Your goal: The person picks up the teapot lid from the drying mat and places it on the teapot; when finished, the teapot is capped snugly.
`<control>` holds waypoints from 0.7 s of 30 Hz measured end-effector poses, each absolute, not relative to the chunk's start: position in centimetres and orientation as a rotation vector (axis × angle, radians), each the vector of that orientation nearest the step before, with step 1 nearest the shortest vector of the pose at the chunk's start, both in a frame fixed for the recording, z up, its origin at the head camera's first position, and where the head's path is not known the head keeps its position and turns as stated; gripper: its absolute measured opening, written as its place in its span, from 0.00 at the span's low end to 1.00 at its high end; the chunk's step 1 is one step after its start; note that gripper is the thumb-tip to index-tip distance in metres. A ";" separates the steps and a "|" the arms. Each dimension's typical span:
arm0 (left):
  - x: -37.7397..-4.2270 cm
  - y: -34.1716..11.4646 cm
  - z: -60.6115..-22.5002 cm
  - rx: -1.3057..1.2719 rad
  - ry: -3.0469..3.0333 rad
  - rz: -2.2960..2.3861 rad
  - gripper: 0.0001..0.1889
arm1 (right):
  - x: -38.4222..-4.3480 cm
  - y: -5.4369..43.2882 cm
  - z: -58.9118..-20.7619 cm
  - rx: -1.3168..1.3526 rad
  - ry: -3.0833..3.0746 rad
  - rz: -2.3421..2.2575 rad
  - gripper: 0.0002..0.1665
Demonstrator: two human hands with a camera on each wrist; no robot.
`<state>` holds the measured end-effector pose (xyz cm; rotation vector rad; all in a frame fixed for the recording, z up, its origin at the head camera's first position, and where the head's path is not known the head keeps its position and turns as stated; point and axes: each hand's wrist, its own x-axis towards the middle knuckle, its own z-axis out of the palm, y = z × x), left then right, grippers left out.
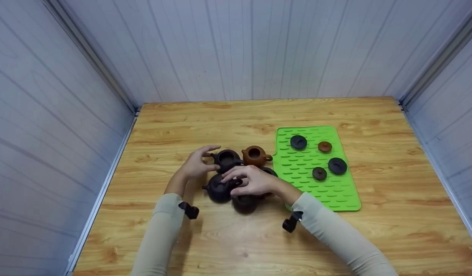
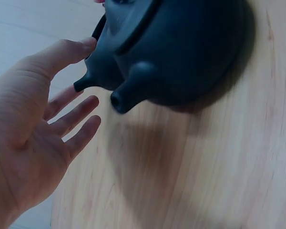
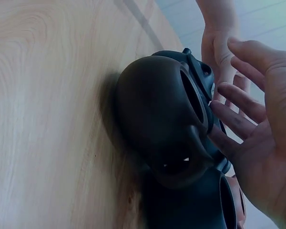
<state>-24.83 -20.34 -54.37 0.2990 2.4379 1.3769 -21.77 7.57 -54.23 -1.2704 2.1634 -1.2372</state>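
Clustered teapots (image 1: pixel 236 176) and the green mat (image 1: pixel 316 168) with lids (image 1: pixel 320 159) crowd mid-table; bare wood lies open elsewhere.

Pretty bright, even light from above in the head view, only soft shadows on the bench (image 1: pixel 228 237). Walls bowed at the edges, fisheye style. Wrist views way softer: blurry close-up teapot (image 2: pixel 181 47), smeared left hand (image 2: pixel 33 138).

Five teapots (image 1: pixel 254 155), four lids (image 1: pixel 298 142), one green mat (image 1: pixel 343 195)
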 end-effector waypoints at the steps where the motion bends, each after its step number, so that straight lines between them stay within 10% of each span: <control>1: -24.9 -20.2 -54.5 0.298 2.431 1.375 0.38 | -21.8 7.7 -54.2 -1.269 2.158 -1.247 0.22; 21: -25.2 -19.5 -56.5 0.284 2.400 1.462 0.34 | -22.2 11.9 -53.0 -1.168 2.167 -1.362 0.28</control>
